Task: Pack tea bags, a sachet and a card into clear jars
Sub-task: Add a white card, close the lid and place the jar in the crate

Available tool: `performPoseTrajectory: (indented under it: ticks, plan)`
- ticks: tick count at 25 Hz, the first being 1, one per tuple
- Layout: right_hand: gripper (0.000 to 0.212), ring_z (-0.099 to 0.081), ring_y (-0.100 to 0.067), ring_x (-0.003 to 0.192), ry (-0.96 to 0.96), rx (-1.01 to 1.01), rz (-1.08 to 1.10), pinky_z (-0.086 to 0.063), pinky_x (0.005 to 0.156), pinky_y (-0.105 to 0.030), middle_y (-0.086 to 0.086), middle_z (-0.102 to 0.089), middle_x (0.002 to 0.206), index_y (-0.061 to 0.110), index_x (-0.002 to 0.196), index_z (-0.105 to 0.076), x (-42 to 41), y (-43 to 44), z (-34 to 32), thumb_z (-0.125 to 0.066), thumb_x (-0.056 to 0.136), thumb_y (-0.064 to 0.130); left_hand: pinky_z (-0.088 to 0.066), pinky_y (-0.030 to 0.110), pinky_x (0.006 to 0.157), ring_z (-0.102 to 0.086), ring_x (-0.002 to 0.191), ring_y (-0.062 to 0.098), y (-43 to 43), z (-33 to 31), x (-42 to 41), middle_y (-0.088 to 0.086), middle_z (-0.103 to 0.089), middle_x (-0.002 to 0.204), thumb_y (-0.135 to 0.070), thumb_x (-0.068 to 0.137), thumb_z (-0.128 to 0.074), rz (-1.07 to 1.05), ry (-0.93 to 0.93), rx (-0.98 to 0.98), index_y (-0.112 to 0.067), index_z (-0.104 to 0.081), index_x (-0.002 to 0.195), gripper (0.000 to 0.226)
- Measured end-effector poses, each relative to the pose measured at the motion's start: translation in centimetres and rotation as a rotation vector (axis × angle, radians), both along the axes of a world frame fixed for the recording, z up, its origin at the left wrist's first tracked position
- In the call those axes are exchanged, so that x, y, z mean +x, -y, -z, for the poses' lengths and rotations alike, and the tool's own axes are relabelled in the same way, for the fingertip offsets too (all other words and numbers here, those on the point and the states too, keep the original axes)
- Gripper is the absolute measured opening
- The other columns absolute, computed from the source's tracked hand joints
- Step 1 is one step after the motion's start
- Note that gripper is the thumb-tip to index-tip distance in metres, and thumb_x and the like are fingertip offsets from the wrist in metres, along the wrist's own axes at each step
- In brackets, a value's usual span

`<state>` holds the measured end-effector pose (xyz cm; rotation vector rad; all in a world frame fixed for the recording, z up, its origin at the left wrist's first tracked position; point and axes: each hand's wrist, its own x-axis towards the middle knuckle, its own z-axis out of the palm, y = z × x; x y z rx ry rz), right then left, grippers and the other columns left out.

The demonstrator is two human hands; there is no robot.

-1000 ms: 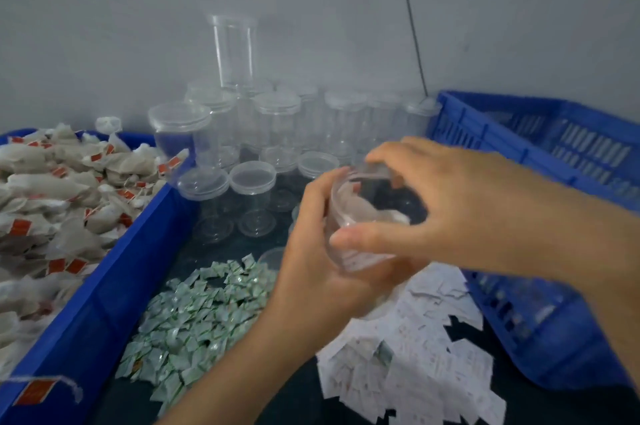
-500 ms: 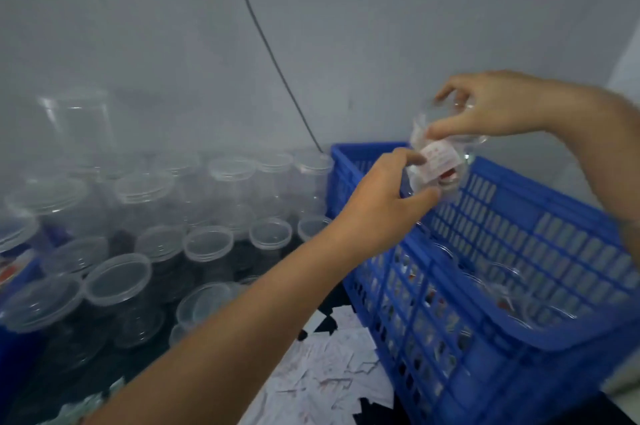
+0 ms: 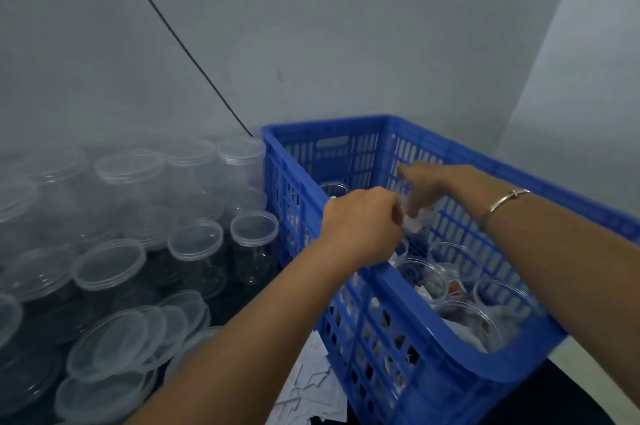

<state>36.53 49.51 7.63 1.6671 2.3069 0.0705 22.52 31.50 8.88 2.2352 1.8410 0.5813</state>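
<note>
**Seat the jar upright**

The left hand and right hand both grip the jar over the crate, near its left edge. Lower it into a gap between the stored jars. Let go once it stands.

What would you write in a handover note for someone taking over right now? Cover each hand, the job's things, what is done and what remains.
The left hand grips the packed jar over the blue crate.
The right hand has fingers curled on the jar's top; blur hides whether a lid is on.
Done: several filled jars stand in the crate.
To do: set this jar in the crate, then pack the empty lidded jars beside it; the cards lie by the crate's near corner.
</note>
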Motion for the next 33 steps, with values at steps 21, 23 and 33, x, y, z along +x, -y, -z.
performPoseTrajectory:
  ticks: [21,23,33]
  plan:
    - [0.028,-0.059,-0.026,0.107,-0.460,0.165,-0.550,-0.043,0.093,-0.032,-0.010,-0.058,0.118,0.017,0.120,-0.064,-15.2,10.1,-6.9,-0.066,0.091,0.018,-0.048,0.021,0.085,-0.061,0.086,0.017,5.8,2.0,-13.0,0.013,-0.065,0.097,0.015,0.087,-0.055,-0.061,1.023,0.247,0.002,-0.064,0.098,0.019]
    - [0.029,-0.057,-0.022,0.106,-0.482,0.142,-0.650,-0.039,0.089,-0.026,-0.008,-0.055,0.118,0.017,0.121,-0.062,-19.8,12.0,-7.6,-0.066,0.092,0.020,-0.048,0.015,0.079,-0.060,0.081,0.015,7.4,1.2,-17.8,0.014,-0.065,0.096,0.018,0.085,-0.054,-0.200,1.013,0.345,0.006,-0.064,0.099,0.021]
    - [0.063,-0.046,-0.024,0.131,-0.849,-0.065,-0.788,-0.037,0.102,-0.029,-0.010,-0.034,0.149,0.013,0.147,-0.035,-39.9,19.8,-7.3,-0.066,0.095,0.031,-0.052,0.024,0.083,-0.063,0.091,0.015,17.5,-2.6,-36.3,0.008,-0.067,0.099,0.006,0.086,-0.055,-0.702,0.809,0.823,-0.015,-0.062,0.091,0.023]
